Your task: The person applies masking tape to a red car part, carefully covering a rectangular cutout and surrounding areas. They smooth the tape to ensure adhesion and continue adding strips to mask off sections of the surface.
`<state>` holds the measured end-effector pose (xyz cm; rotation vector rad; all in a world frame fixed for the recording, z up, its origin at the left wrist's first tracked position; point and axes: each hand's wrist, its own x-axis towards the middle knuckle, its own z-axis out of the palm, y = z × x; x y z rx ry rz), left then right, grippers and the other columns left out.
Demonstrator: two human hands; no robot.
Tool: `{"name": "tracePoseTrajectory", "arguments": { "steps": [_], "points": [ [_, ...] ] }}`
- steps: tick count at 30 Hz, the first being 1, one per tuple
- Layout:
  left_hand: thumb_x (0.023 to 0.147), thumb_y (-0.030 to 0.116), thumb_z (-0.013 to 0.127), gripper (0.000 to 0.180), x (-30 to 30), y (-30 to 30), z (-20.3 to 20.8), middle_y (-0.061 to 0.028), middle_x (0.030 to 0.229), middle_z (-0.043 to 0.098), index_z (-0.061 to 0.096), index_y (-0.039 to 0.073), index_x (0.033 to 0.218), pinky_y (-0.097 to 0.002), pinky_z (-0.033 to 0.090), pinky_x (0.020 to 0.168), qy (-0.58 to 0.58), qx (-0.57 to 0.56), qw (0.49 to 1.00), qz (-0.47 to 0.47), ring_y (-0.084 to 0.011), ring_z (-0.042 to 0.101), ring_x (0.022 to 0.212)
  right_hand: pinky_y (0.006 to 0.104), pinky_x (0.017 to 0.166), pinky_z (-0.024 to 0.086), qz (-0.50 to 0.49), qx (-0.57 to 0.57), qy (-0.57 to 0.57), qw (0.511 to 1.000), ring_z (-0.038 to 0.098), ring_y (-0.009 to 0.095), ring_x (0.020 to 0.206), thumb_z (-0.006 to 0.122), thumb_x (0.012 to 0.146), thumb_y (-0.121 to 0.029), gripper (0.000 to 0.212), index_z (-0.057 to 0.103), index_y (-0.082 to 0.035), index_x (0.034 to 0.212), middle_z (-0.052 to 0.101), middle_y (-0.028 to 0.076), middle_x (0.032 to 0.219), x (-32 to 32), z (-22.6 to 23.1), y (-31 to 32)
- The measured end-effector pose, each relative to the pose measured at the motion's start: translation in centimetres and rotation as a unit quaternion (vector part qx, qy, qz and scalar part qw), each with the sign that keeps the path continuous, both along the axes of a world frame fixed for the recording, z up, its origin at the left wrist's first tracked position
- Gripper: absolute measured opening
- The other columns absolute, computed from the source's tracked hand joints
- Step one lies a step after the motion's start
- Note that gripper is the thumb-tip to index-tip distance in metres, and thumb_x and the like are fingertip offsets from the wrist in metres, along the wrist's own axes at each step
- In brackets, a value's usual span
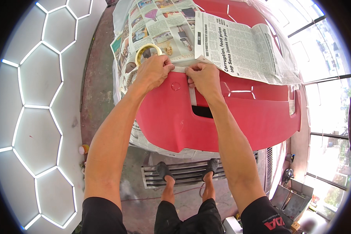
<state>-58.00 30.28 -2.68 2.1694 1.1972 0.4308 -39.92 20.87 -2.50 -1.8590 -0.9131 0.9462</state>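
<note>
My left hand [154, 70] grips a roll of pale masking tape [145, 50] and pinches the free end of its strip. My right hand [202, 76] presses that strip [180, 69] down along the edge of the newspaper sheets [238, 46]. The newspaper covers the upper part of a red car body panel [241, 117]. A short piece of tape [192, 95] runs down the red panel below my right hand, toward a dark slot [202, 111].
A metal floor grate [187, 173] lies under my feet in dark sandals. A white wall with hexagon light strips [39, 105] stands to the left. A small can [83, 149] sits on the floor. A grey metal box [292, 199] rests lower right by the windows.
</note>
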Motion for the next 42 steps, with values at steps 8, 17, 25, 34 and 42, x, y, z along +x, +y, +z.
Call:
{"name": "tracePoseTrajectory", "arguments": {
  "steps": [8, 17, 25, 34, 42],
  "points": [
    [0.102, 0.028, 0.076, 0.029, 0.2, 0.2, 0.5, -0.0213, 0.099, 0.075, 0.076, -0.001, 0.104, -0.0483, 0.054, 0.085, 0.020, -0.009, 1.000, -0.017, -0.0382, 0.072, 0.095, 0.0299, 0.057, 0.061, 0.026, -0.030, -0.025, 0.999, 0.071, 0.015, 0.060, 0.079, 0.097, -0.009, 0.016, 0.080, 0.007, 0.096, 0.076, 0.010, 0.073, 0.6, 0.5, 0.5],
    [0.100, 0.025, 0.074, 0.025, 0.7, 0.6, 1.4, -0.0233, 0.097, 0.075, 0.073, 0.001, 0.098, -0.0537, 0.055, 0.085, 0.076, 0.005, 0.996, -0.053, -0.0454, 0.073, 0.096, 0.0311, 0.058, 0.064, 0.067, -0.105, -0.086, 0.988, 0.074, 0.017, 0.061, 0.084, 0.094, -0.014, 0.021, 0.078, 0.005, 0.090, 0.076, 0.010, 0.073, 0.9, 2.3, 1.7],
    [0.097, 0.029, 0.080, 0.028, 2.2, 2.1, 0.9, -0.0209, 0.099, 0.077, 0.071, 0.003, 0.096, -0.0551, 0.056, 0.086, 0.188, 0.044, 0.977, -0.091, -0.0445, 0.075, 0.098, 0.0355, 0.057, 0.064, 0.066, -0.137, -0.113, 0.982, 0.073, 0.022, 0.058, 0.089, 0.087, -0.010, 0.024, 0.071, 0.005, 0.082, 0.077, 0.016, 0.077, 1.9, 1.9, 2.9],
    [0.100, 0.027, 0.077, 0.053, -0.3, 1.6, 2.2, -0.0216, 0.103, 0.077, 0.062, 0.008, 0.148, -0.0529, 0.058, 0.088, 0.168, 0.182, 0.968, -0.045, -0.0419, 0.077, 0.098, 0.0445, 0.072, 0.061, 0.043, -0.050, -0.172, 0.983, 0.073, 0.026, 0.077, 0.091, 0.089, -0.013, 0.031, 0.069, 0.007, 0.096, 0.071, 0.014, 0.082, 1.3, 0.7, 1.3],
    [0.095, 0.000, 0.049, 0.092, -5.0, -10.2, 5.3, -0.0340, 0.159, 0.053, 0.015, 0.014, 0.180, -0.0497, 0.047, 0.118, -0.099, -0.078, 0.986, -0.110, -0.0518, 0.062, 0.138, 0.0345, 0.079, 0.057, 0.130, 0.137, 0.095, 0.977, 0.070, 0.016, 0.088, 0.084, 0.099, -0.013, 0.043, 0.076, 0.001, 0.139, 0.076, 0.011, 0.106, -5.2, 3.4, -7.9]
  ]
}}
